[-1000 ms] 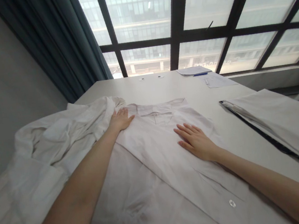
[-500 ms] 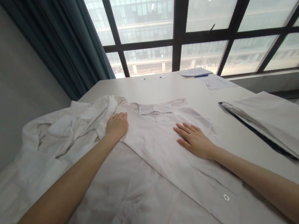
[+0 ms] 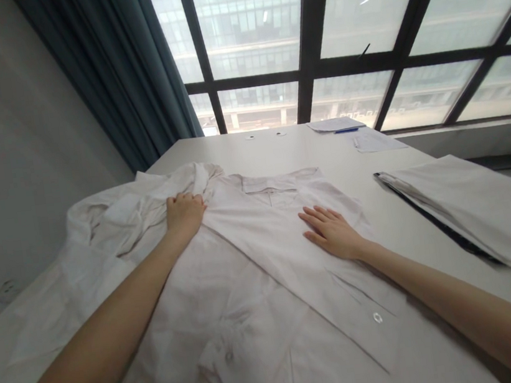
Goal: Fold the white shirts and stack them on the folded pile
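Observation:
A white coat [image 3: 263,247] lies spread over the table, its collar [image 3: 268,183] at the far end. A diagonal front edge crosses it, and a cuff with a button [image 3: 229,355] rests on the near part. My left hand [image 3: 186,214] is at the coat's left shoulder, fingers curled down on the cloth; the fingertips are hidden. My right hand [image 3: 331,232] lies flat on the coat's right upper side, fingers stretched out. Left of my left hand is a heap of crumpled white cloth [image 3: 101,237]. A small pale ring-shaped mark [image 3: 377,318] shows below my right hand.
On the white table [image 3: 212,150], a folded stack of white cloth with a dark layer underneath [image 3: 478,206] sits at the right. Papers [image 3: 336,124] and a blue pen [image 3: 346,130] lie at the far right. Beyond are a dark curtain [image 3: 121,65] and framed windows [image 3: 252,22].
My left hand has shifted left along the coat's shoulder. My right hand stays flat in about the same place. The view has turned slightly, and the near cuff shows more.

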`<state>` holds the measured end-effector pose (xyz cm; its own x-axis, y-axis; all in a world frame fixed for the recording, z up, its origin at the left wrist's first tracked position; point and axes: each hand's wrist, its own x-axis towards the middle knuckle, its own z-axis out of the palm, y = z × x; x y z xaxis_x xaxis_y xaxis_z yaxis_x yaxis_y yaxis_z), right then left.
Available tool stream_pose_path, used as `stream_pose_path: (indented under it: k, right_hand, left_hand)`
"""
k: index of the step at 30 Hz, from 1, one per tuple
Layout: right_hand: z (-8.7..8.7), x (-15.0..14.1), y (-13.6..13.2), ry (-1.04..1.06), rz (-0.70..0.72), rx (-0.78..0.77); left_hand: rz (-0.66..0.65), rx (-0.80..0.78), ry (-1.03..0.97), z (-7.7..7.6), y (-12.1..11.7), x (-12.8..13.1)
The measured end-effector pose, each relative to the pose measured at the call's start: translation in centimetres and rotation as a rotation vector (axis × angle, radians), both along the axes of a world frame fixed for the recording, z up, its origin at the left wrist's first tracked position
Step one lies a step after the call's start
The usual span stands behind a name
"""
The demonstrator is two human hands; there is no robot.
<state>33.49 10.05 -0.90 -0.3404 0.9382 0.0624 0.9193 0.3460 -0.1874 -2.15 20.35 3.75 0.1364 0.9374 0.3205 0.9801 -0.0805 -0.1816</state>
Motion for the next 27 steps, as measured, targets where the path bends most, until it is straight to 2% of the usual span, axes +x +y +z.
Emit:
stream_pose_path:
  k: [2,4,7,10,12,15,18,21,24,27]
  right_hand:
    - [0.0,0.1,0.2,0.011,0.011,-0.003]
    - [0.0,0.4,0.4,0.034,0.027,-0.01]
    - [0.2,0.7,-0.1,0.078,0.043,0.042]
    - [0.9,0.3,-2.5,0.1,0.126,0.14]
    - [1.6,-0.4,-5.2,0.12,0.243,0.133]
    - [2.7,-1.7,-9.5,0.148,0.394,0.036]
    - [3.3,-2.4,-12.3,0.179,0.414,-0.02]
    - [3.1,-2.4,-13.2,0.22,0.381,0.004]
    - [2.7,-2.2,-12.8,0.243,0.376,0.052]
    - [2.6,-2.1,-12.6,0.265,0.383,0.093]
  left_hand:
    - [-0.039,0.008,-0.003,0.2,-0.7,1.3]
    - [-0.135,-0.032,-0.003,-0.1,-1.7,2.8]
    - [-0.322,-0.161,0.007,-1.6,-3.7,4.9]
    - [-0.38,-0.25,0.003,-3.5,-5.7,6.0]
    - [-0.382,-0.277,-0.03,-4.4,-6.6,6.1]
    - [-0.399,-0.29,-0.088,-4.6,-7.1,5.6]
    - [-0.446,-0.282,-0.133,-3.9,-6.4,4.3]
    - [-0.441,-0.232,-0.133,-3.2,-5.3,2.3]
    - [-0.316,-0.155,-0.115,-2.9,-4.4,0.6]
    - [-0.229,-0.082,-0.183,-3.1,-3.7,-0.3]
